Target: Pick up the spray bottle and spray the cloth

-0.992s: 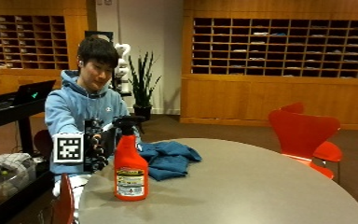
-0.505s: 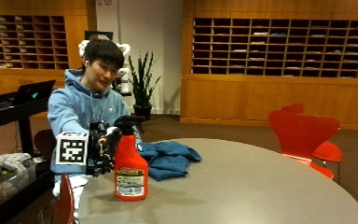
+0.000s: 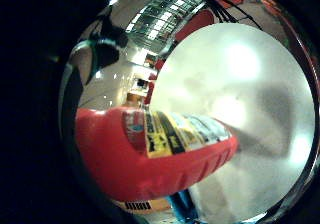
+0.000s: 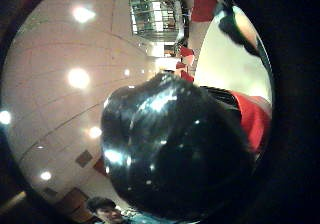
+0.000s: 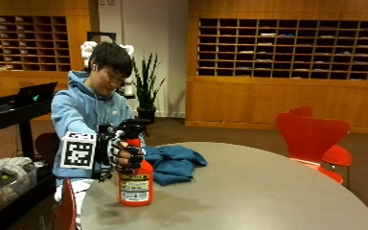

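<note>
- The red plastic spray bottle with a black trigger head (image 5: 135, 179) stands upright near the tabletop (image 5: 254, 191) edge closest to the person.
- The black-gloved right hand (image 5: 125, 155) is curled around its neck.
- The crumpled blue cloth (image 5: 173, 163) lies just beside it; I'd lift straight up and aim the nozzle there.

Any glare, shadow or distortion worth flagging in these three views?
Outside view: the spray bottle casts a soft shadow on the table. Little finger side view: bright ceiling-light glare on the tabletop, bottle body bulged by the lens. Thumb side view: highlights on the black sprayer head.
</note>
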Demonstrator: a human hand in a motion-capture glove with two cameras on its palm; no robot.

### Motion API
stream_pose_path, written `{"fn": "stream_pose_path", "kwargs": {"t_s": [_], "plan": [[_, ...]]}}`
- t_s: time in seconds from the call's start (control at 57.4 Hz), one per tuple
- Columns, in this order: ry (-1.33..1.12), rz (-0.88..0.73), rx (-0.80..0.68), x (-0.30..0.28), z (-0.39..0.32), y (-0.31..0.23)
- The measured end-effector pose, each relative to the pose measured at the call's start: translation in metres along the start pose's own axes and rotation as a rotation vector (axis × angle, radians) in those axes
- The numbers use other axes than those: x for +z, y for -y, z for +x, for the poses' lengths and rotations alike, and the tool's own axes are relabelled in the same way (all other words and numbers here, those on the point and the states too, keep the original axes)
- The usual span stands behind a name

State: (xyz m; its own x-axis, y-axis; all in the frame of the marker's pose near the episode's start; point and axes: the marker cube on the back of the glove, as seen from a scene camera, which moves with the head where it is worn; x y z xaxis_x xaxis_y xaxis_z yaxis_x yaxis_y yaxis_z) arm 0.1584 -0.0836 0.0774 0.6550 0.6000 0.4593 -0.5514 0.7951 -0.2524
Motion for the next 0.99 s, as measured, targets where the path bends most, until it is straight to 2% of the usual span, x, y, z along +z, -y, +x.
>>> {"fn": "stream_pose_path", "kwargs": {"t_s": [0.226, 0.418, 0.731, 0.992], "plan": [[-0.017, -0.181, 0.02, 0.006, -0.006, 0.009], [-0.102, -0.263, 0.024, 0.011, -0.013, 0.017], [-0.112, -0.183, 0.03, 0.01, -0.011, 0.027], [-0.124, -0.199, 0.005, 0.008, -0.012, 0.028]]}}
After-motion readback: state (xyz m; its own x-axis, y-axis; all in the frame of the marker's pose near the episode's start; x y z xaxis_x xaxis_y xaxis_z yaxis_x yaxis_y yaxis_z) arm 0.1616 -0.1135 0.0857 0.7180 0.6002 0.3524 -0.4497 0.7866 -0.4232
